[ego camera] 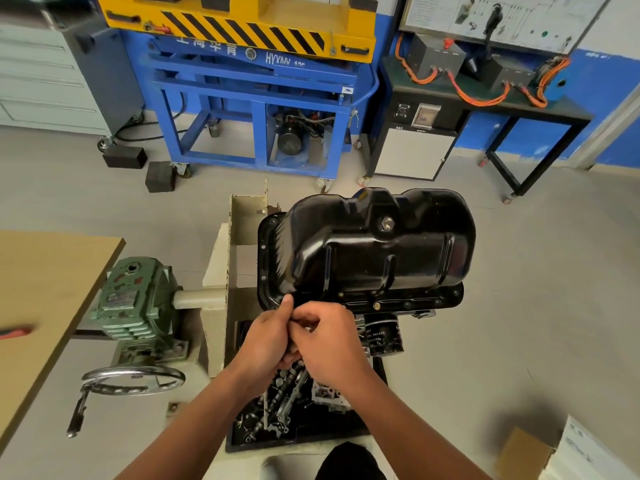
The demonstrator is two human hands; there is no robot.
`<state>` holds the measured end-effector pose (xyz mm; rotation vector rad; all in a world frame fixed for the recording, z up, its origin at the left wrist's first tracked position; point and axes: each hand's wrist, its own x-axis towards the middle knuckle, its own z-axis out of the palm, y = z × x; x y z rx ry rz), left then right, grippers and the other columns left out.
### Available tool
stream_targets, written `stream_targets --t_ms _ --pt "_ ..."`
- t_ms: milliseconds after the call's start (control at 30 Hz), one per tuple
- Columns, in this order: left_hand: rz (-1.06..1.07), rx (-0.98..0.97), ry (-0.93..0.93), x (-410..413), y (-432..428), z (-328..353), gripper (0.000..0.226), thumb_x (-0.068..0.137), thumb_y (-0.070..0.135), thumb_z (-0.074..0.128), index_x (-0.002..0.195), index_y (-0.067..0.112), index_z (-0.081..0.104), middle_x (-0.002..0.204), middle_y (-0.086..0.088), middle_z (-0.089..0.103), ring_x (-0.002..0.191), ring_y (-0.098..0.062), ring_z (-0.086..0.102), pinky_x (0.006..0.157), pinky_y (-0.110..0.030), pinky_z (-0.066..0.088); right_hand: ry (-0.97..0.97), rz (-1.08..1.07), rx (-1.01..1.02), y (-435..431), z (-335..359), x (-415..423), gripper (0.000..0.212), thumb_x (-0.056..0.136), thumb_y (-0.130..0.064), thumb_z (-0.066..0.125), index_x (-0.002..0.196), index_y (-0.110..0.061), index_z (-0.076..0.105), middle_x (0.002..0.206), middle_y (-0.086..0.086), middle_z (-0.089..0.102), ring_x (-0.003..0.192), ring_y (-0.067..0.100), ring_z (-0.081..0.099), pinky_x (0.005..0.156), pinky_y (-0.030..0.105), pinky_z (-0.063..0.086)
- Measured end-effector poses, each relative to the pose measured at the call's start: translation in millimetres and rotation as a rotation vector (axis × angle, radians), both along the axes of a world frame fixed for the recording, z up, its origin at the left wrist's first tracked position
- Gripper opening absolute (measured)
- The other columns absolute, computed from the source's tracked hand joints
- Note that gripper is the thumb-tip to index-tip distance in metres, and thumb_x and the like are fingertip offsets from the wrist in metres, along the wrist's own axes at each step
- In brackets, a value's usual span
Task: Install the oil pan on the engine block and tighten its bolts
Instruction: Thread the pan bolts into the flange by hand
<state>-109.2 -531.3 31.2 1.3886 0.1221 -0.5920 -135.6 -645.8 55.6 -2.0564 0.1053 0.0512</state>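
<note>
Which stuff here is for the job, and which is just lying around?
For the job:
oil pan
rim bolt
left hand and right hand, together at the pan's near edge

Just lying about:
green gearbox
handwheel
black blocks on the floor
blue cart
cardboard box

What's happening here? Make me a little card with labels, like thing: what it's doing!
oil pan: black and shiny, sump side up
drain plug: on top of the pan
left hand: thumb touches the pan's near-left rim
right hand: fingers curled against the left hand; what they hold is hidden
rim bolt: one brassy one in the near rim
oil filter: black, under the near rim
handwheel: silver, below the green gearbox
</note>
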Motion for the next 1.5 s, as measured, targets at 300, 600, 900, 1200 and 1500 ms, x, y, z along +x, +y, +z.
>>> stream_targets --t_ms 300,600,900,1200,1500 --pt "0.107 -0.117 0.164 8 6 -3 0.056 0.106 0.047 0.038 0.069 0.009 0.057 0.053 -0.003 0.038 0.045 -0.014 0.029 0.041 -0.024 0.021 -0.268 -0.223 0.122 9 -9 -1 0.012 0.088 -0.013 0.073 0.084 -0.024 0.077 0.070 -0.012 0.071 0.064 0.006 0.069 0.058 0.014 0.052" --pt "0.320 0.240 -0.036 40 38 -12 0.043 0.107 0.033 0.043 0.070 0.014 0.054 0.055 0.000 0.045 0.045 -0.012 0.035 0.044 -0.025 0.029 -0.421 -0.293 -0.211 -34 -59 7 0.016 0.079 -0.001 0.081 0.093 -0.009 0.079 0.087 -0.006 0.073 0.071 -0.004 0.065 0.067 0.013 0.055" --pt "0.322 0.409 -0.144 52 25 -13 0.026 0.105 0.022 0.049 0.121 0.007 0.062 0.103 -0.022 0.070 0.099 -0.040 0.066 0.087 -0.047 0.054 -0.416 -0.239 -0.153 -17 -60 10 0.013 0.082 -0.003 0.079 0.094 -0.006 0.080 0.091 0.000 0.075 0.082 0.007 0.071 0.077 0.027 0.060" --pt "0.084 0.705 -0.269 53 29 -10 0.029 0.103 0.016 0.047 0.087 0.006 0.070 0.074 -0.010 0.071 0.063 -0.019 0.066 0.054 -0.022 0.050 -0.447 -0.232 -0.265 -6 -61 14 0.008 0.081 0.002 0.078 0.088 -0.003 0.080 0.087 0.006 0.074 0.077 0.017 0.071 0.072 0.035 0.061" --pt "0.100 0.711 -0.253 55 28 -14 0.028 0.103 0.018 0.047 0.086 0.009 0.068 0.064 -0.004 0.066 0.046 -0.007 0.058 0.041 -0.016 0.043 -0.339 -0.168 -0.373 -10 -50 11 0.013 0.093 -0.017 0.070 0.096 -0.009 0.079 0.094 0.001 0.072 0.082 0.015 0.067 0.075 0.033 0.058"
